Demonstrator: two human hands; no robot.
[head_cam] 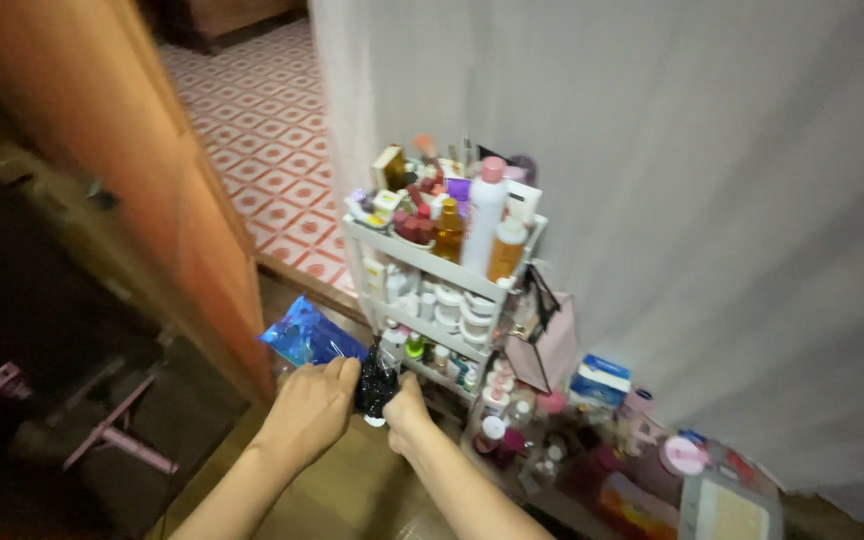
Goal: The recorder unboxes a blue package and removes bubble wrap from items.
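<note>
Gripping a small, dark, glossy bottle-like object point(376, 385) between them, both hands meet low in the head view, just in front of a white three-tier plastic shelf rack point(430, 262). The left hand point(310, 408) curls its fingers against the object's left side; the right hand point(405, 408) closes on it from the right, its fingers mostly hidden behind the object, so the exact grasp there is hard to read. What the dark object is cannot be made out, and its whitish lower end is blurred.

A crumpled blue plastic packet point(307, 335) lies just behind the left hand, partly covered by it. The rack's shelves are crowded with bottles, including a tall white bottle with a pink cap point(485, 212); the lower tier is half hidden behind the hands. A pink pouch point(546, 350) hangs on the rack's right side.

An orange-brown wooden door point(142, 170) stands close on the left, and a pale grey curtain point(672, 170) rises behind the rack. Cluttered small containers fill the floor to the right, so the open room lies toward the viewer, on the brown floor point(352, 495).
</note>
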